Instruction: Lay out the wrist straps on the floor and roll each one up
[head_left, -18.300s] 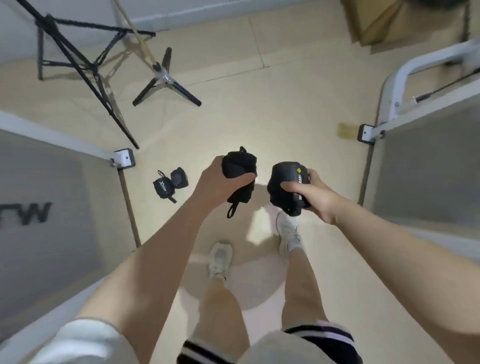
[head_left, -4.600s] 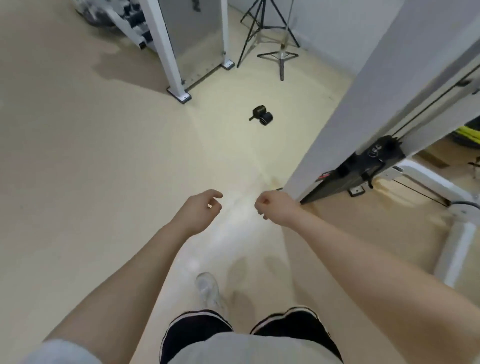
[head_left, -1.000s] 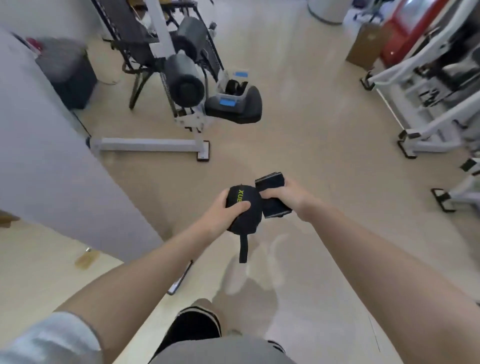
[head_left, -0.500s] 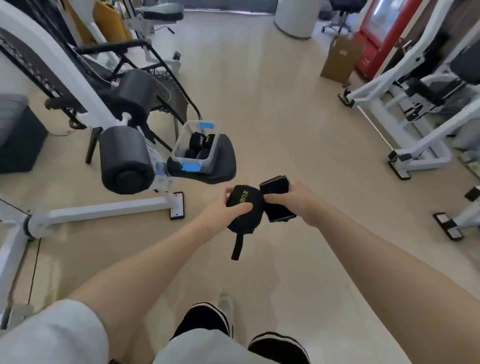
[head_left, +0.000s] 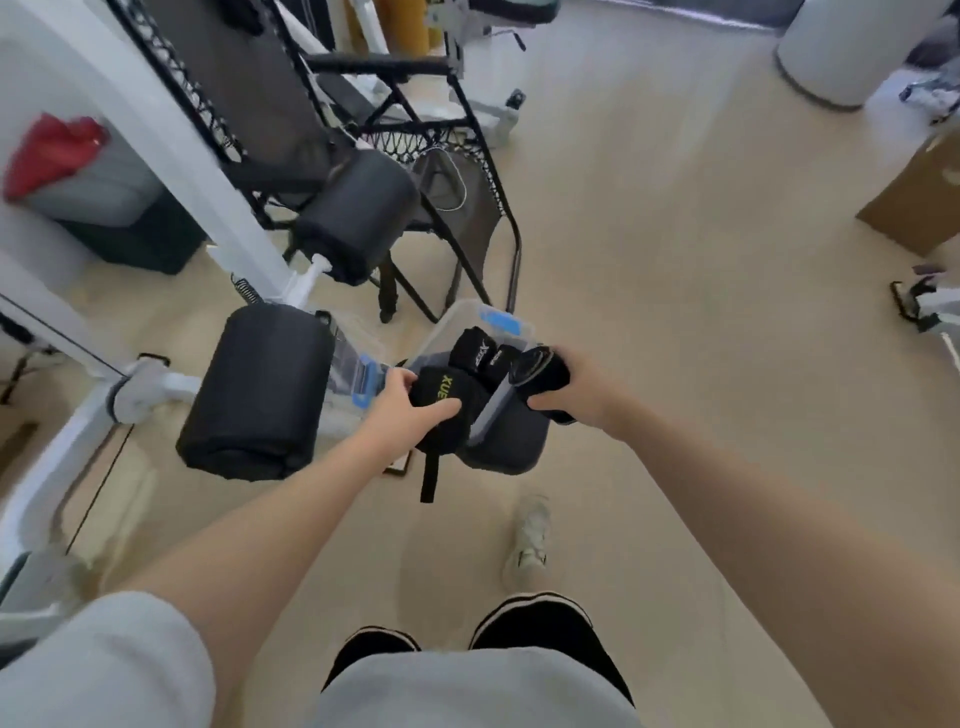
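Observation:
My left hand (head_left: 402, 410) grips a rolled black wrist strap with yellow lettering (head_left: 444, 410); its loose tail hangs down below it. My right hand (head_left: 576, 395) holds a second rolled black strap (head_left: 540, 371). Both rolls are over the near rim of a clear plastic box with blue latches (head_left: 493, 322), which sits on the black seat pad (head_left: 511, 447) of a gym machine. Inside the box lie other rolled black straps (head_left: 478, 356).
Two black foam roller pads (head_left: 260, 400) (head_left: 358, 215) and the white machine frame (head_left: 171, 140) stand at the left. A black folding chair (head_left: 415, 156) is behind the box. A cardboard box (head_left: 919, 202) and a white bin (head_left: 831, 47) are at the right. My shoe (head_left: 530, 540) is on the beige floor.
I have walked up to the machine; the box is now right under my hands. Both hands moved forward with their rolled straps to the box's rim.

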